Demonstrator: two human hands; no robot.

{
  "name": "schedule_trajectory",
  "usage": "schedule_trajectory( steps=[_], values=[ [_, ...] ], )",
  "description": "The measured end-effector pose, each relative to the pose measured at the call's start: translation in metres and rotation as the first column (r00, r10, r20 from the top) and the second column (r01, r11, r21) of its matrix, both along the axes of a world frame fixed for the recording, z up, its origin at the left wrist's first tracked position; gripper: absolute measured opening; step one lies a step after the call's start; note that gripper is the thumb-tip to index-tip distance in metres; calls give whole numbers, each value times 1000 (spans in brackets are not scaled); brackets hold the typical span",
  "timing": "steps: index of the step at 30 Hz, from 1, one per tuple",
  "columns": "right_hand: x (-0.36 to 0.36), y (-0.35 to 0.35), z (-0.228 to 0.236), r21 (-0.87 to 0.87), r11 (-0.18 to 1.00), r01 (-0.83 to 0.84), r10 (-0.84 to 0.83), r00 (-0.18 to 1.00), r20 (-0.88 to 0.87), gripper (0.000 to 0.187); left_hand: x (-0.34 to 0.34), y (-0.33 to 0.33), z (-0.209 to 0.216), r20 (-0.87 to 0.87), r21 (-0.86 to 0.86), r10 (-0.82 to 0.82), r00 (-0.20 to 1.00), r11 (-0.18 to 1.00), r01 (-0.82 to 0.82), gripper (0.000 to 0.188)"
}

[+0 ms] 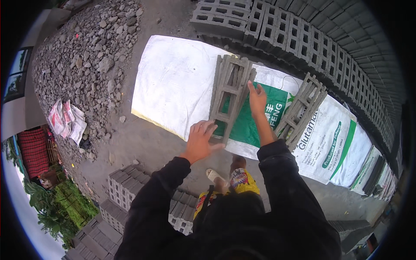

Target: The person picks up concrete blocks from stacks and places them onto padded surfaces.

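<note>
A grey hollow concrete block (232, 89) stands in front of me, its cells facing up, on white woven sacks laid out in a row. My left hand (201, 139) is by its near left end, fingers spread and thumb reaching toward the near edge; I cannot tell whether it touches. Along the block's far right side is my right hand (258, 99), fingers loosely extended, the fingertips at or very near the edge. Neither hand is wrapped round the block. A second hollow block (302, 110) sits farther right on the printed sack (331, 138), beyond my right forearm.
Long rows of stacked hollow blocks (299, 37) line the far right. A gravel heap (93, 56) rises at the left, with crumpled sacks (67, 120) on it. More block stacks (125, 184) stand behind at the lower left. Folded sacks (377, 173) lie at the right end.
</note>
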State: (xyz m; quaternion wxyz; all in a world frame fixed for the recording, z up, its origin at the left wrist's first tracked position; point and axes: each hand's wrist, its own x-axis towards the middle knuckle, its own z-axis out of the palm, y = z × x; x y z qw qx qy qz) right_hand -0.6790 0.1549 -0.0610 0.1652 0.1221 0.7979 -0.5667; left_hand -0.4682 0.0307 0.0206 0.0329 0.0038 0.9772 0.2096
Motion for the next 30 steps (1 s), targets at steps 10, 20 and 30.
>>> schedule_trajectory(
  steps=[10,20,30],
  values=[
    [37,-43,-25,-327,925,194,-255,955,-153,55,-164,-45,-82,278,477,659,699,536,-696,65],
    [40,-25,-21,-456,887,78,-104,994,-32,61,-168,-10,-85,29,321,625,780,734,-599,65],
    [33,-49,-24,-171,983,-74,34,972,-231,54,-162,-29,-76,260,538,598,758,562,-628,52]
  ],
)
